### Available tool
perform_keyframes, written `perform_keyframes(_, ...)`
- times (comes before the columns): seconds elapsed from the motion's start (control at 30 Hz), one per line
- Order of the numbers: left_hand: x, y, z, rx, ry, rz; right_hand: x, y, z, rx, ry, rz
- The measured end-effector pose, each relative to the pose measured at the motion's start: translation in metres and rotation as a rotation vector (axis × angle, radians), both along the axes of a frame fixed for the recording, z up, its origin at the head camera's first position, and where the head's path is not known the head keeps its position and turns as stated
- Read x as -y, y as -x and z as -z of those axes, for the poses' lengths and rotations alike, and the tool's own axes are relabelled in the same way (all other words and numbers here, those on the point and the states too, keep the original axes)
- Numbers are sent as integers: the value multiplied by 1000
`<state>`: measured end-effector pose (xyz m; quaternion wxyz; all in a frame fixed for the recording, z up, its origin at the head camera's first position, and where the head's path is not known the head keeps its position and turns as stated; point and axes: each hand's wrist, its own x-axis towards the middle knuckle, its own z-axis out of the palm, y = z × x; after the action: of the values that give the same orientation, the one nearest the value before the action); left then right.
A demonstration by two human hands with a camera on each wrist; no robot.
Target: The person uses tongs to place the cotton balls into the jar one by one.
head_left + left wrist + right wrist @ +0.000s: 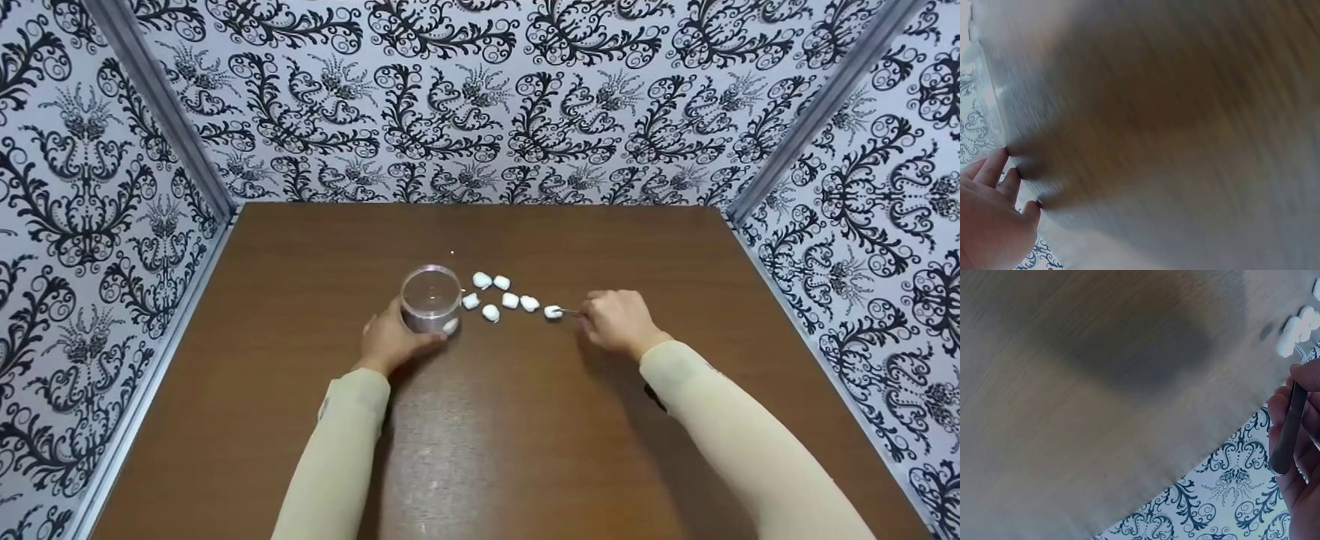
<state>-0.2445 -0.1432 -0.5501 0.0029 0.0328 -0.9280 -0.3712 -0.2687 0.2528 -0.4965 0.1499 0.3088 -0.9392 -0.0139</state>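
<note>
While left hand (391, 339) grips clear cup (427, 324), right hand (616, 321) pinches metal tweezers (1291, 433); these touch white lump (551, 315).

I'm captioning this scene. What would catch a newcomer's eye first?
Probably the black-and-white scrollwork walls surrounding the brown table. Next, the white cotton-like balls between the left hand, which grips a clear cup, and the right hand, which holds metal tweezers at the rightmost ball.
</note>
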Motion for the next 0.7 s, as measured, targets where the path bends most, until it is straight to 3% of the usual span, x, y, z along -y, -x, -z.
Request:
perform_keyframes(0.5,0,-4,-5,-19,10,3,3,0,-6,10,22,10)
perform_keyframes(0.7,-2,-2,-3,-26,21,-6,3,1,-7,-5,44,-6)
